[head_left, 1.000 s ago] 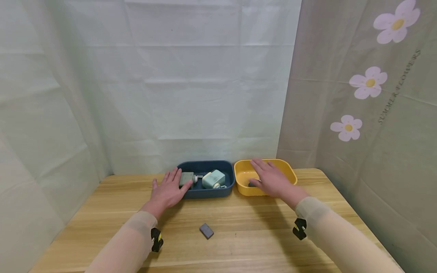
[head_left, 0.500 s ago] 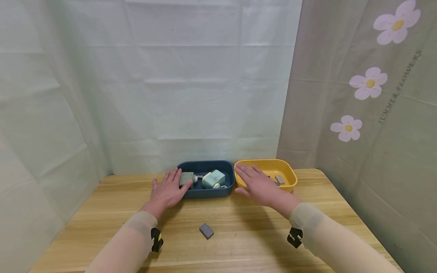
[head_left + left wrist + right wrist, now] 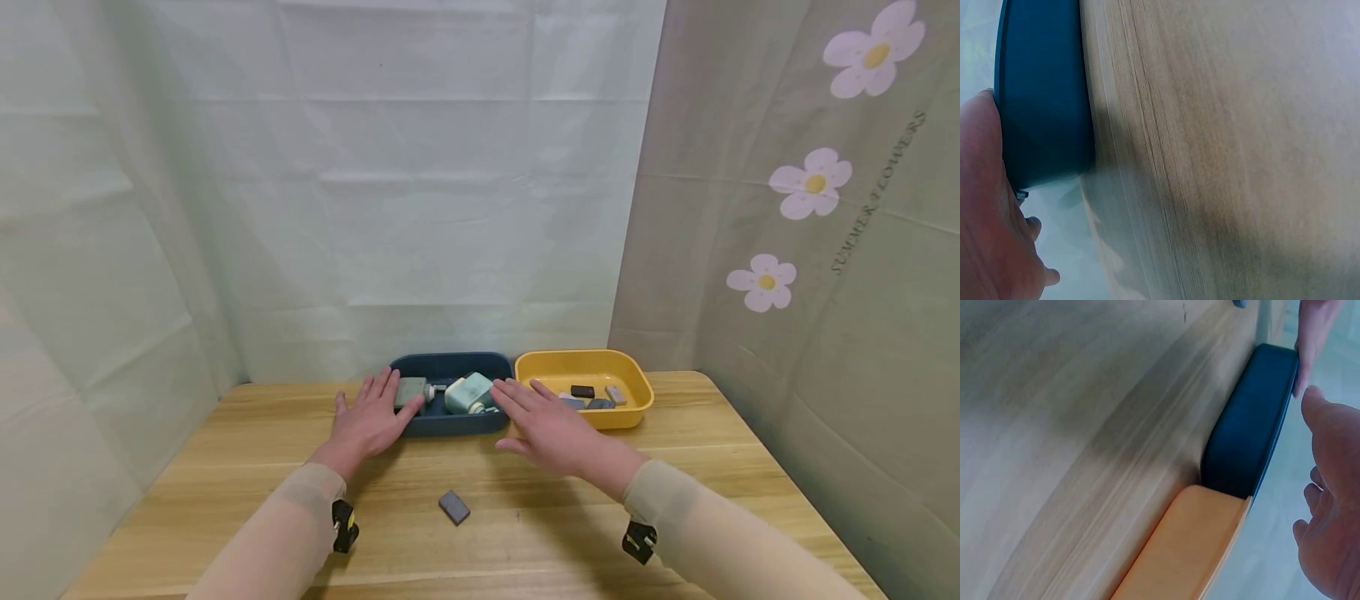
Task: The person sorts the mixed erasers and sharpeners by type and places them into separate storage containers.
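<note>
My left hand (image 3: 367,425) rests on the left end of a dark blue bin (image 3: 450,427), fingers straight, thumb over the rim. Two pump bottles lie on their sides inside: a grey-green bottle (image 3: 410,392), partly behind that hand, and a pale teal bottle (image 3: 468,393). With straight fingers, my right hand (image 3: 551,429) is over the bin's right end, where the yellow bin (image 3: 577,362) adjoins it. In the right wrist view the right hand (image 3: 1335,487) appears above the rims and holds nothing; whether its fingertips touch the blue bin I cannot tell.
Several small pieces lie in the yellow bin, among them a black block (image 3: 582,391) and a light grey block (image 3: 616,395). One dark grey block (image 3: 453,507) lies on the wooden table (image 3: 360,533) in front of the bins. Curtains (image 3: 450,208) hang behind.
My right hand has moved left from over the yellow bin to the right end of the blue bin, uncovering the small pieces. The left hand and both bins have stayed put.
</note>
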A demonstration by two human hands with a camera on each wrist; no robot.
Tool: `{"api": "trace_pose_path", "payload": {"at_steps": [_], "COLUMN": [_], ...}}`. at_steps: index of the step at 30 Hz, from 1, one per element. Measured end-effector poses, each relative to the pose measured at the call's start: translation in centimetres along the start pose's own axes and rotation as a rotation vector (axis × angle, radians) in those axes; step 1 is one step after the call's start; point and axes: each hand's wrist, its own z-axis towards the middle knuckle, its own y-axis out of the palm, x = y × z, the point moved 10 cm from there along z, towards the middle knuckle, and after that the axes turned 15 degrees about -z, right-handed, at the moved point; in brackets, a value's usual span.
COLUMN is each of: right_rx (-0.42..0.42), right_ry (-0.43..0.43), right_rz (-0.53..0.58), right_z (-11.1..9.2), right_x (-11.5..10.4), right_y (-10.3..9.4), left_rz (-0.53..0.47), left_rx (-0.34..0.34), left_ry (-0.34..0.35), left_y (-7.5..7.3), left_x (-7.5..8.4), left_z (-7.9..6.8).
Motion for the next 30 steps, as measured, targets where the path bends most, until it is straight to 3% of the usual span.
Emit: {"api": "trace_pose_path", "payload": {"at_steps": [6,24,30], "right_rx": [0.034,-0.077,-0.064], "right_ry": [-0.046,-0.169,-0.208], "right_rz": [-0.016,0.015,0.015], "right_z": [0.0,0.3,0.3], "right_x": [-1.4,-6.3,-7.9], "right_y": [0.0,2.1,2.7], "left_rz": [-0.005,0.015,0.012], "left_rx": [0.004,0.009,0.006], "left_ry": [0.002,-0.015,-0.014], "left_y": [-0.1,-0.1,0.0], "left_x": [0.2,0.2,0.2], "left_z": [-0.1,0.0,0.0]}}
